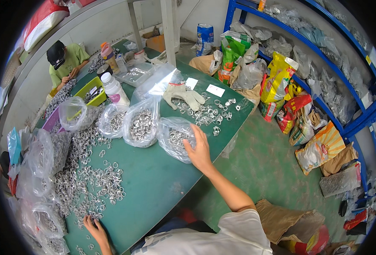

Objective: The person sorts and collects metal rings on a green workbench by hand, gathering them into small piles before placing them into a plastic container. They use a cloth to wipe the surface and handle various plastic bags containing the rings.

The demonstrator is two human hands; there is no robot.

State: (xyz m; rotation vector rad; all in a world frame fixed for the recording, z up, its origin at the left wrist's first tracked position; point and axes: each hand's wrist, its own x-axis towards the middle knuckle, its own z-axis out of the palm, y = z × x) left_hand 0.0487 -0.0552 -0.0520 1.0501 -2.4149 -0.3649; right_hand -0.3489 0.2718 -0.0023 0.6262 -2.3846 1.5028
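My right hand (200, 152) rests at the right side of a clear plastic bag (164, 142) on the green table. Its fingers are stretched out and the thumb is apart, by the small silvery metal rings (177, 138) in the bag's mouth. At the lower left, my left hand (97, 231) lies on the tabletop at the near edge of a wide loose heap of metal rings (88, 182). Its fingers are slightly bent and apart, and I make out nothing held in them; its fingertips are partly hidden.
More ring-filled bags (141, 127) line the table (154, 178). A work glove (183, 97) lies on rings at the far right, near a white bottle (114, 89) and a green basket (90, 91). Another person (66, 63) sits opposite. Sacks (319, 148) and blue shelving (362, 114) stand right.
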